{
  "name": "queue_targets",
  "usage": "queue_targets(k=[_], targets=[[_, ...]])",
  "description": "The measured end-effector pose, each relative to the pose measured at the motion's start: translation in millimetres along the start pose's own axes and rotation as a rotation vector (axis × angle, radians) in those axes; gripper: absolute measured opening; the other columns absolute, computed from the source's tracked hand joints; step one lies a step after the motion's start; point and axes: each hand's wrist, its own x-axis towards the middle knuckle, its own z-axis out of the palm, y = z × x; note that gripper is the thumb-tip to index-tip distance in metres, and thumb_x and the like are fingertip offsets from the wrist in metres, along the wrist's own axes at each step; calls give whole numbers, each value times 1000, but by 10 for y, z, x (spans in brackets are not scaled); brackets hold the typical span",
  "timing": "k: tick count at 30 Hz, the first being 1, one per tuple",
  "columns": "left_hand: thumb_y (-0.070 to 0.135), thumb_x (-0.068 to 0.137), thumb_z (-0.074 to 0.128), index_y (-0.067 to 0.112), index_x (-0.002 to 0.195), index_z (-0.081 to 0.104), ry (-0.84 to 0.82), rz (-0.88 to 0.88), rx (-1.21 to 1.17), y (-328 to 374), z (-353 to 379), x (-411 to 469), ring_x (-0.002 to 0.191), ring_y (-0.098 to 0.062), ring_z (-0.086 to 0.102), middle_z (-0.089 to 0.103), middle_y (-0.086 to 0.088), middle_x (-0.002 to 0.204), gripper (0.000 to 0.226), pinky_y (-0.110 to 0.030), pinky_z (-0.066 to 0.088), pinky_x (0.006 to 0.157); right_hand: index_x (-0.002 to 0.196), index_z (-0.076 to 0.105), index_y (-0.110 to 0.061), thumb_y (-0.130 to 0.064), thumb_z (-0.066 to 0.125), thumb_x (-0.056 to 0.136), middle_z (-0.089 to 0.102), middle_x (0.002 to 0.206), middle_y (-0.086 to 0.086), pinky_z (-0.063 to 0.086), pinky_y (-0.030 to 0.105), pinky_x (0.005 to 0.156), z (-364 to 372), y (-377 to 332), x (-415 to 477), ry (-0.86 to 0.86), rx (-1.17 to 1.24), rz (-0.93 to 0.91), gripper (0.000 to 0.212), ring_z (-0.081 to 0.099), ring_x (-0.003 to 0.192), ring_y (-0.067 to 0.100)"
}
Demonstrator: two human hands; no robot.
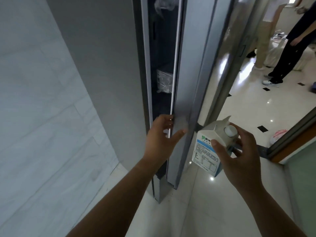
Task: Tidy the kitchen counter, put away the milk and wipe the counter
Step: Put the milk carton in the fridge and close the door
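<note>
A tall grey fridge stands in front of me, its door ajar by a narrow gap. My left hand grips the door's edge low down, fingers curled into the gap and thumb on the outer face. My right hand holds a white and blue milk carton from above, to the right of the door; the carton's white round cap faces up. Inside the dark gap I see a clear plastic-wrapped item on a shelf and more plastic near the top.
A pale tiled wall fills the left side. Glossy white floor runs to the right, through a doorway. Two people stand there at the upper right. A glass door with a wooden frame is at the right edge.
</note>
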Motion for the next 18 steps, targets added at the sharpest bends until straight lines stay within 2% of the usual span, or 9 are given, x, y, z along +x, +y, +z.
queue_targets(k=[2,5,7,9,11,13,15,18], targets=[[40,76,70,37,110,47,-91,49,33,49,97,-98,98,-1,55,56,14,112,41,-13,44,82,119,44,-35,-77,55,63,52,125,-6,55,27,77,-180,50,-67,24,-14,3,71,55,109,12],[40,78,67,42,109,50,-125,165,69,139,183,-155,102,-1,53,52,16,111,35,-19,47,87,115,45,-35,-76,57,63,53,125,-3,56,44,81,-465,113,-193,67,-30,26,67,55,114,19],[43,77,65,37,108,54,-68,265,51,237,197,-94,102,0,53,51,15,109,33,-21,47,87,109,45,-45,-80,55,60,53,124,-4,55,46,82,-650,99,-283,114,-35,60,62,54,114,21],[41,78,64,27,109,57,16,397,39,377,216,36,102,4,50,50,11,109,34,-18,45,88,105,43,-53,-80,57,57,54,124,0,57,41,80,-821,80,-359,177,-10,98,57,56,113,22],[28,79,70,18,107,60,98,518,26,545,252,192,99,8,46,51,5,108,31,-12,39,86,105,45,-51,-73,63,59,55,122,3,56,26,78,-961,75,-420,253,-4,110,54,57,112,21],[19,79,71,13,107,60,124,621,28,704,336,342,101,3,45,51,0,109,31,-11,35,89,105,46,-49,-61,64,63,54,118,-1,53,17,79,-1064,51,-466,335,-46,107,47,55,110,15],[20,80,69,11,113,58,69,685,14,819,481,485,107,-2,43,48,1,113,35,-13,34,93,106,47,-46,-57,68,67,52,114,-8,54,24,81,-1131,18,-499,387,-70,122,46,54,110,12],[27,84,63,10,114,60,-112,755,-10,930,772,670,110,-3,45,48,0,116,35,-12,33,98,108,47,-45,-57,70,67,51,112,-16,52,33,81,-1166,-14,-517,426,-81,135,48,54,109,13]])
